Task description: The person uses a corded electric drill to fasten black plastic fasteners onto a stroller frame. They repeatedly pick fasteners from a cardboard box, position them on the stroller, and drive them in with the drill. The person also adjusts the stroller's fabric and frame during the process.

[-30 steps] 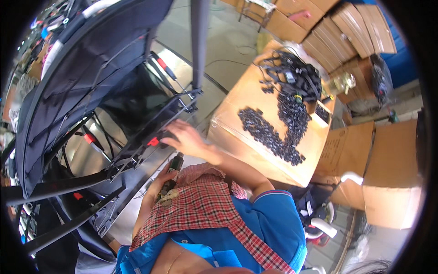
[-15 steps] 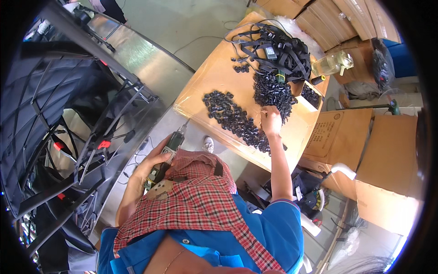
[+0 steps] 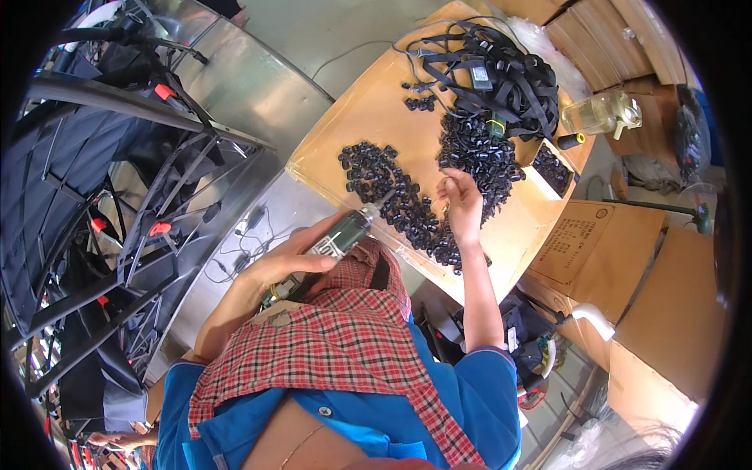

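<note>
My left hand (image 3: pixel 291 257) is wrapped round a dark green electric screwdriver (image 3: pixel 350 232), held in front of the checked apron. Its tip points to the upper right, over the near edge of the pile of small black plastic parts (image 3: pixel 372 174). My right hand (image 3: pixel 460 202) hovers between that pile and a denser heap of black parts (image 3: pixel 474 153). Its thumb and fingertips are pinched together; whatever they hold is too small to make out. Behind the heap lies a tangle of black straps (image 3: pixel 509 86).
The cardboard-topped table (image 3: pixel 321 145) also carries an open box of black parts (image 3: pixel 552 168) and a clear jug (image 3: pixel 599 113). Folded black frames (image 3: pixel 133 196) crowd the left beside a metal bench (image 3: pixel 258 78). Cartons (image 3: pixel 595 243) stand right. Another person's hand (image 3: pixel 117 440) shows at lower left.
My left hand has brought the screwdriver up and right, its tip now over the parts. My right hand has shifted slightly left and turned, fingers still pinched. Another person's hand has appeared at lower left.
</note>
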`<action>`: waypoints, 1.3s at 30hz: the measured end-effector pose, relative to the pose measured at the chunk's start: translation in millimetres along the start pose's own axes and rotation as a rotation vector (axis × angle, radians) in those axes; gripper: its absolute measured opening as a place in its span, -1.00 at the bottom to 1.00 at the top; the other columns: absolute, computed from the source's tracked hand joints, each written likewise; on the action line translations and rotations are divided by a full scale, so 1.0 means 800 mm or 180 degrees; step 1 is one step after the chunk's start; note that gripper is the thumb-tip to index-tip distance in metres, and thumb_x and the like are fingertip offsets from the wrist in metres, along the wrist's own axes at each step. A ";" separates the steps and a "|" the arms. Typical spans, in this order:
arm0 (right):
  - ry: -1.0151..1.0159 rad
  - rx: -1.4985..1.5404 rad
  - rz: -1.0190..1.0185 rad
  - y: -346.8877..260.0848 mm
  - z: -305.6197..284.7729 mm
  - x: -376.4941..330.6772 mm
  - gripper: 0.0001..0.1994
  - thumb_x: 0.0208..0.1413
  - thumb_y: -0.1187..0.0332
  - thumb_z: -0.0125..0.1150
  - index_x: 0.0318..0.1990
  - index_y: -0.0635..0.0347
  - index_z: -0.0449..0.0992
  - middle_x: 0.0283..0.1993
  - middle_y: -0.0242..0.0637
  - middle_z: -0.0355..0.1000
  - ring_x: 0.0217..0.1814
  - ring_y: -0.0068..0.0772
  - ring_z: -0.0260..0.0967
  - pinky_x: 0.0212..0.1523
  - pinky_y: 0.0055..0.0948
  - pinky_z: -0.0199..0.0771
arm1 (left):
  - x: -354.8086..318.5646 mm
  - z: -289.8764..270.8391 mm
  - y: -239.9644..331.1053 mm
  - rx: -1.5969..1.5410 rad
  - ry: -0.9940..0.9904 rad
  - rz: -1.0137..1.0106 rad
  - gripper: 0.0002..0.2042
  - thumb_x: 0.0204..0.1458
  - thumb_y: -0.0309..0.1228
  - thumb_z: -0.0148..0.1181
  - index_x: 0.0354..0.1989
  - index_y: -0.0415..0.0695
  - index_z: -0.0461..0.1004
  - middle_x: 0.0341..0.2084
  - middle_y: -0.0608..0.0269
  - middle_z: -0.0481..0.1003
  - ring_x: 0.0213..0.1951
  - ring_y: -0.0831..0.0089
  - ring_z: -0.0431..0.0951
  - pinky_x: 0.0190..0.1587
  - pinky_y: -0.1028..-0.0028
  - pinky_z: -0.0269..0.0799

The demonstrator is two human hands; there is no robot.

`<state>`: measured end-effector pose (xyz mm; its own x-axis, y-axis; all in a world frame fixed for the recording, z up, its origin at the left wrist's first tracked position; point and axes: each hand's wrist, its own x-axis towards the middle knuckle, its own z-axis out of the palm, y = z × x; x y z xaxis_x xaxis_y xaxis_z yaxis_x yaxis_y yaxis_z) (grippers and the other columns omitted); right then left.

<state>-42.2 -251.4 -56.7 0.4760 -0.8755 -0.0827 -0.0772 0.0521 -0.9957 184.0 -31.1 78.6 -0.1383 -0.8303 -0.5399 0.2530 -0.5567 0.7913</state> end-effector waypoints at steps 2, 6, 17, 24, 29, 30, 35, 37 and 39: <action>-0.0409 0.1130 0.0560 -0.022 0.015 -0.012 -0.84 0.26 0.51 -0.01 -0.11 0.39 0.46 -0.32 -0.23 0.51 -0.33 -0.45 0.47 -0.25 -0.50 0.55 | 0.012 0.000 -0.013 0.0306 -0.0147 0.0319 0.01 -0.17 -0.02 0.33 0.42 -0.13 -0.10 0.06 0.04 0.37 0.01 0.33 0.43 0.02 0.44 0.32; -0.0683 0.2029 0.0984 -0.035 0.025 -0.028 -0.82 0.27 0.40 0.03 -0.15 0.36 0.46 -0.27 -0.07 0.53 -0.32 -0.35 0.53 -0.22 -0.41 0.61 | 0.016 0.017 0.003 0.0101 -0.0374 0.0264 -0.02 -0.10 -0.16 0.34 0.44 -0.10 -0.18 -0.44 0.24 0.38 -0.47 0.51 0.43 -0.44 0.54 0.34; -0.0865 0.2040 0.1144 -0.041 0.034 -0.041 -0.81 0.26 0.36 0.07 -0.20 0.36 0.46 -0.26 0.00 0.54 -0.33 -0.31 0.56 -0.25 -0.39 0.64 | 0.016 0.028 -0.002 0.0177 -0.0175 0.0127 0.01 -0.17 -0.16 0.39 0.43 -0.10 -0.13 -0.36 0.24 0.43 -0.46 0.55 0.44 -0.41 0.55 0.37; -0.1210 0.1635 0.1165 -0.040 0.026 -0.036 -0.79 0.24 0.34 0.12 -0.21 0.37 0.46 -0.32 -0.06 0.54 -0.33 -0.33 0.55 -0.26 -0.42 0.62 | 0.011 0.029 0.000 0.0214 -0.0137 0.0017 0.02 -0.20 0.08 0.36 0.42 -0.03 -0.03 -0.20 0.24 0.43 -0.27 0.49 0.47 -0.21 0.53 0.35; -0.0761 0.0393 0.0168 -0.036 0.003 -0.020 -0.73 0.15 0.27 0.24 -0.15 0.32 0.51 -0.29 -0.20 0.56 -0.29 -0.42 0.52 -0.20 -0.43 0.57 | 0.009 0.029 0.001 0.0208 0.0143 0.0160 0.09 -0.28 0.16 0.35 0.42 -0.07 -0.04 -0.04 0.15 0.40 -0.05 0.37 0.42 0.03 0.45 0.27; -0.0138 -0.0129 -0.0078 -0.021 -0.016 -0.004 -0.78 0.14 0.29 0.26 -0.19 0.27 0.55 -0.28 -0.28 0.57 -0.33 -0.48 0.49 -0.26 -0.51 0.51 | 0.008 0.028 0.002 0.0154 0.0170 0.0170 0.09 -0.28 0.16 0.35 0.42 -0.08 -0.04 -0.01 0.14 0.39 -0.02 0.36 0.41 0.07 0.44 0.24; 0.1024 -0.2975 -0.1324 0.033 -0.100 0.062 -0.88 -0.02 0.45 0.29 -0.31 0.23 0.53 -0.35 -0.16 0.48 -0.30 -0.13 0.46 -0.23 -0.29 0.48 | 0.007 0.022 -0.002 0.0120 0.0196 0.0218 0.10 -0.29 0.16 0.36 0.42 -0.11 -0.04 0.09 0.11 0.35 0.06 0.34 0.37 0.16 0.40 0.17; 0.0838 -0.3436 -0.1623 0.046 -0.105 0.077 -0.90 -0.02 0.46 0.27 -0.33 0.21 0.52 -0.34 -0.16 0.46 -0.29 -0.08 0.43 -0.19 -0.24 0.46 | 0.007 0.025 0.000 0.0142 0.0211 0.0179 0.10 -0.29 0.15 0.35 0.42 -0.11 -0.05 0.09 0.09 0.34 0.06 0.32 0.37 0.16 0.40 0.18; 0.0798 -0.3372 -0.1503 0.049 -0.110 0.088 -0.93 -0.01 0.44 0.25 -0.36 0.19 0.52 -0.36 -0.15 0.45 -0.30 -0.04 0.42 -0.18 -0.21 0.45 | 0.007 0.027 0.000 0.0183 0.0222 0.0206 0.10 -0.29 0.12 0.34 0.42 -0.13 -0.08 0.09 0.05 0.35 0.04 0.30 0.41 0.14 0.39 0.23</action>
<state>-89.1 -353.0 -97.7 0.4763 -0.7771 0.4114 -0.6827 -0.6217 -0.3840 162.7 -36.3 81.5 -0.0559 -0.8618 -0.5041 0.2037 -0.5041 0.8393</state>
